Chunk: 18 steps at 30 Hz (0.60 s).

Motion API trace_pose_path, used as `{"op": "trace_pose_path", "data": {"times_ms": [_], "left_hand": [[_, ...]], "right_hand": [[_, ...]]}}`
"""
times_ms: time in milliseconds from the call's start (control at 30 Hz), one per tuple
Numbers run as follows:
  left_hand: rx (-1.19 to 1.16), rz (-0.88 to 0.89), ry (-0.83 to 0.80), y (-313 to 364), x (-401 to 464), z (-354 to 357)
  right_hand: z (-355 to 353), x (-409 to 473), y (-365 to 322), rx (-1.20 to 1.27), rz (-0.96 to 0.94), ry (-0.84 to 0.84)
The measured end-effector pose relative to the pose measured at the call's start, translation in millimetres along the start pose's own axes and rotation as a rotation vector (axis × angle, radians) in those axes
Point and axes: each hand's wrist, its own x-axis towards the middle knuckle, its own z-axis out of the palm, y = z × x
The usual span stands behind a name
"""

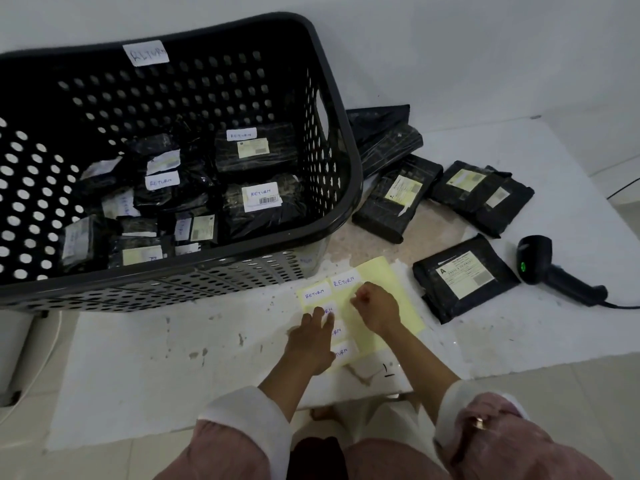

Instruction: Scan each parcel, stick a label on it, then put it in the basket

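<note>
Done: many labelled parcels in your basket [341, 188] | Left: about five parcels [464, 277] right of basket | Now: left hand [311, 336] flat, pressing label sheet [372, 271]; right hand [375, 306] pinching a label.

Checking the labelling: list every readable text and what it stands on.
"RETURN": white tag on the dark perforated plastic basket's rim.
"RETURN": white stickers on the yellow backing sheet.
"RETURN": stickers on black plastic-wrapped parcels in the basket.
"A": nearest unlabelled black parcel.
Address print: too small.

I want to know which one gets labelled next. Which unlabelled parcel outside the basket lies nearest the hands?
The parcel lying alone between the label sheet and the scanner; the other parcels lie farther back beside the basket.
</note>
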Motion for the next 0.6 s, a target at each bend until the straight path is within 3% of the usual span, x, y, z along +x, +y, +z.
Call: {"op": "trace_pose_path", "data": {"times_ms": [200,500,600], "left_hand": [[0.014,-0.009,-0.042,2,0,-5],[0.027,-0.016,-0.049,6,-2,-5],[0.038,-0.016,-0.031,7,-2,-3]], "right_hand": [[-43,-1,24,0.769,0.191,-0.231],[-77,-18,44,0.856,0.191,-0.24],[-87,-22,49,1.001,0.257,-0.132]]}}
